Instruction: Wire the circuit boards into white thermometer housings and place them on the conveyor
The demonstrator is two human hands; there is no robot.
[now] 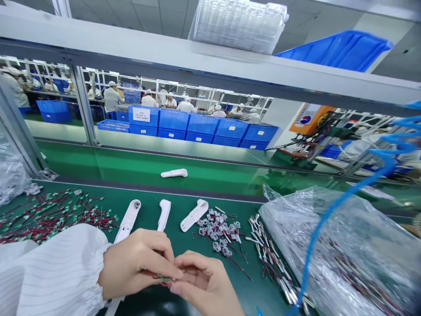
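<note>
Green counter [176, 210], bordered by a glossy strip [131, 164] along its far edge: we pinch a small wired part [165, 281] near the front, our left hand [141, 263] and right hand [210, 285] both closed on it, fingertips [176, 287] together. Beyond, white shells [194, 215] leave narrow bare gaps; wire clusters [95, 217] crowd the left, a plastic bag [302, 219] the right.

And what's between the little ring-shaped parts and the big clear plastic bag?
A loose pile of thin silvery pieces lies between the ring-shaped parts and the plastic bag, on the green table; the head view shows it.
</note>
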